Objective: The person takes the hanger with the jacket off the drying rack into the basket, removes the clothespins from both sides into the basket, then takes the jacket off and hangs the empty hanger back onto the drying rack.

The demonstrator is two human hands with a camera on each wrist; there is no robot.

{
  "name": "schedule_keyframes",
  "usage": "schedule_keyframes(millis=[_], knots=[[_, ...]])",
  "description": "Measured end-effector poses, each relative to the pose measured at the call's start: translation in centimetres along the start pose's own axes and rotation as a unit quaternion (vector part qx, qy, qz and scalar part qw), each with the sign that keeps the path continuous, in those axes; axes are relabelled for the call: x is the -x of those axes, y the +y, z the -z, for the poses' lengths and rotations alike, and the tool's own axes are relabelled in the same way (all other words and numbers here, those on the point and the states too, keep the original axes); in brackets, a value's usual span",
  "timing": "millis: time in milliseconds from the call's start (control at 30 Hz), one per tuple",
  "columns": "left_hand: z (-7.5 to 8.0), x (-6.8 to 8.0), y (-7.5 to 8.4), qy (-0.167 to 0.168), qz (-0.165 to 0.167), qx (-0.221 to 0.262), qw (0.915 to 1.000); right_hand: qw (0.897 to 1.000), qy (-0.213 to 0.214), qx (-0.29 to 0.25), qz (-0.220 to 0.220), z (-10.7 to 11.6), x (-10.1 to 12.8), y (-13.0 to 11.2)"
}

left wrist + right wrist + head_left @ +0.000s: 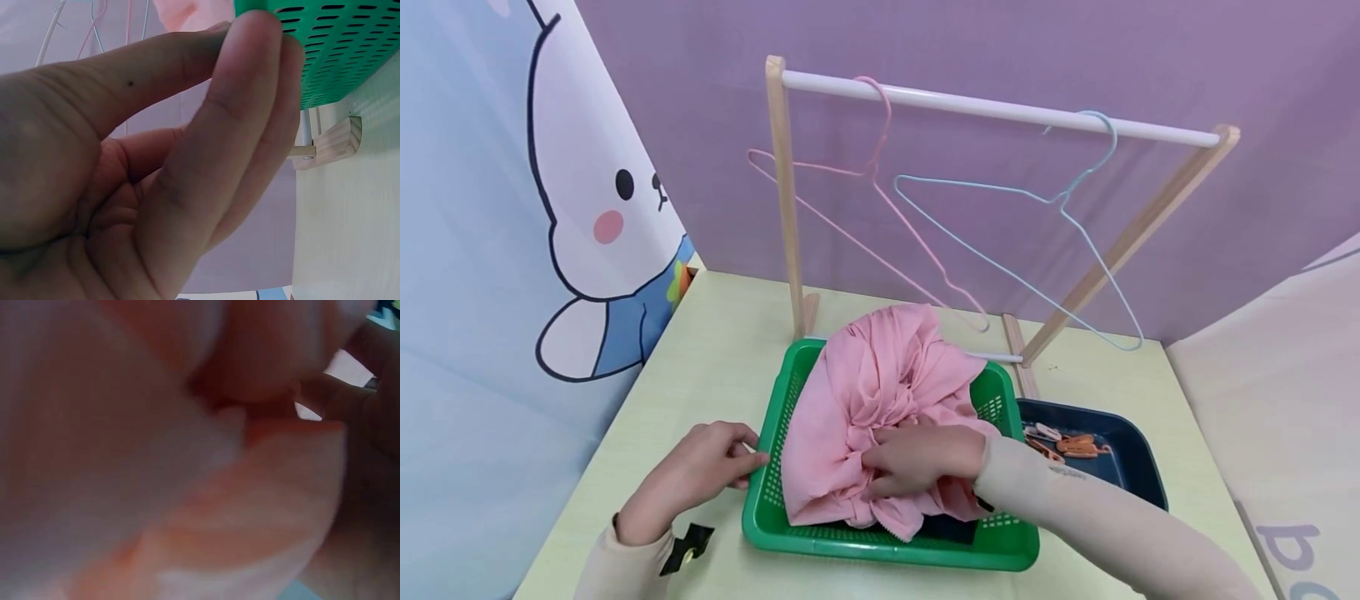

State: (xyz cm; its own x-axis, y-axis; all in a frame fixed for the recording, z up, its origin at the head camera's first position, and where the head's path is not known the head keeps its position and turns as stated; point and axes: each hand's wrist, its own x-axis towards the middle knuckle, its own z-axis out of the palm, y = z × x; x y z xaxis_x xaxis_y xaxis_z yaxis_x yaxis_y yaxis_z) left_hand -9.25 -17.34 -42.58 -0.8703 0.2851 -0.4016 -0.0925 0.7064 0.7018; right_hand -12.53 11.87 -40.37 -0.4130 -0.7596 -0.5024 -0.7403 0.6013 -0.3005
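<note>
A green plastic basket (895, 550) with slotted walls stands on the table. Its left rim is pinched between the thumb and fingers of my left hand (700, 467); the left wrist view shows the fingertips at the edge of the basket (337, 50). Piled inside is a pink garment (835, 400), bunched into folds. My right hand (917, 458) grips it near the middle, fingertips partly sunk in the fabric. Close up and blurred, pink fabric (237, 531) fills most of the right wrist view. A dark cloth (951, 529) shows beneath the pink garment.
Behind the basket stands a wooden rack with a white bar (985, 104). From it hang a pink hanger (872, 171) and a light blue hanger (1060, 200). A dark blue tray (1127, 450) with several clothespins (1078, 446) sits right of the basket, partly behind my right sleeve.
</note>
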Motion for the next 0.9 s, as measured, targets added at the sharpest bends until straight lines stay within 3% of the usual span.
schedule_keyframes(millis=[167,300,467,567,767,900], knots=[[0.1,0.0,0.1,0.001,0.007,0.000,1.0000,0.999,-0.035,0.013,-0.019,0.7,-1.4,-0.3],[0.2,0.1,0.0,0.001,0.003,-0.001,1.0000,0.999,-0.025,0.018,-0.010,1.8,-0.2,-0.6],[0.1,0.1,0.0,0.003,0.001,0.003,1.0000,0.999,0.043,0.017,0.010,3.7,3.7,-0.2],[0.0,0.1,-0.1,0.005,-0.002,0.003,1.0000,0.994,0.102,0.009,0.044,4.4,6.0,1.6],[0.0,0.0,-0.1,0.007,-0.009,0.006,0.9999,0.965,0.228,-0.074,0.105,4.3,7.2,7.7],[-0.1,0.0,-0.1,0.009,-0.007,0.012,0.9999,0.951,0.264,-0.141,0.078,4.0,6.7,11.5]])
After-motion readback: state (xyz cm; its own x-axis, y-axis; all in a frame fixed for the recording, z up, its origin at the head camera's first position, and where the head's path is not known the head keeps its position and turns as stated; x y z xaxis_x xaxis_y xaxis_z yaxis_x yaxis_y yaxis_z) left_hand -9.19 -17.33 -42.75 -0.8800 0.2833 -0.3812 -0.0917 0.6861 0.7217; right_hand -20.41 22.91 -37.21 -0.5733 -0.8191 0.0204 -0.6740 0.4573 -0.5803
